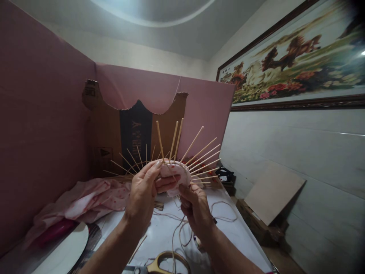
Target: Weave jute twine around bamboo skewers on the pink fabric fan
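The left hand [145,184] clasps a pink cloth piece [182,173] fanned with wooden sticks [191,144]; the right hand [196,203] pinches at its lower edge.

the white counter [225,232] ran beyond the view at its near edge. pink spotted cloth [94,196] lay crumpled toward the left edge, with a pale rounded board [67,249] nearer. loose twine [228,220] looped toward the right edge. yellow-handled scissors [154,264] lay nearest the near edge, a thin stick [137,249] just beyond them.
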Available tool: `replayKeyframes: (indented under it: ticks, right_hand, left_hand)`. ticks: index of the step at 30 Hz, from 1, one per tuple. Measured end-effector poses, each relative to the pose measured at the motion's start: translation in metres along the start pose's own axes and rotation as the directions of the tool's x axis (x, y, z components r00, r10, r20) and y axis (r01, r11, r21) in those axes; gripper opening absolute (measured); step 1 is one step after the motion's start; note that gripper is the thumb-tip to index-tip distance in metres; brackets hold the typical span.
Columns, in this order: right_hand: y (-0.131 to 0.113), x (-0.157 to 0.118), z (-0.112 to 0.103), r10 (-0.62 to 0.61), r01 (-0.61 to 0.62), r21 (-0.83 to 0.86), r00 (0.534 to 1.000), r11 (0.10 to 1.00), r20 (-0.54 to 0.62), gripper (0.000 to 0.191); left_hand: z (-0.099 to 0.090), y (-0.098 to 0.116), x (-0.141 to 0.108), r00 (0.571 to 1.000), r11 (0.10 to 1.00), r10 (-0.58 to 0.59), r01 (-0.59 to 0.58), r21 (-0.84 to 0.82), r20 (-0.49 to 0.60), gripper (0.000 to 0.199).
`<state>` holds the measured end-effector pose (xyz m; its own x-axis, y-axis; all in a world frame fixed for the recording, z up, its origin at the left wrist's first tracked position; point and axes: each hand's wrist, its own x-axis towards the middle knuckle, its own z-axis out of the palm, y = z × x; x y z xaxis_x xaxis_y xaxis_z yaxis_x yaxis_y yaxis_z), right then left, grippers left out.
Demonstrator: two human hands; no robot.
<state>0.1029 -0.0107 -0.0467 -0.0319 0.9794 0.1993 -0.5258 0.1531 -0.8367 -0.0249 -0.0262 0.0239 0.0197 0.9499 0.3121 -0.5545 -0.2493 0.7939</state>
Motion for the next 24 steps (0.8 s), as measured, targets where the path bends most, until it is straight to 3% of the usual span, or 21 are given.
replayKeyframes:
  ticks: [7, 14, 24]
  right_hand:
    - [0.0016, 0.0020, -0.0040, -0.032, 0.031, -0.004, 0.999, 0.999, -0.035, 0.038]
    - [0.0044, -0.0005, -0.0033, -0.065, 0.065, -0.011, 0.998, 0.998, -0.024, 0.039]
    - [0.0005, 0.0032, -0.0061, -0.081, 0.081, 0.004, 0.997, 0.997, -0.017, 0.043]
  left_hand:
    - [0.0000, -0.0001, -0.0028, 0.999, 0.999, -0.047, 0.047, 0.004, 0.022, 0.029]
    - [0.0001, -0.0072, -0.0035, 0.999, 1.000, 0.014, -0.013, 0.026, -0.031, 0.026]
    - [0.0004, -0.0049, -0.0081, 0.997, 1.000, 0.005, -0.006, 0.009, 0.081, 0.038]
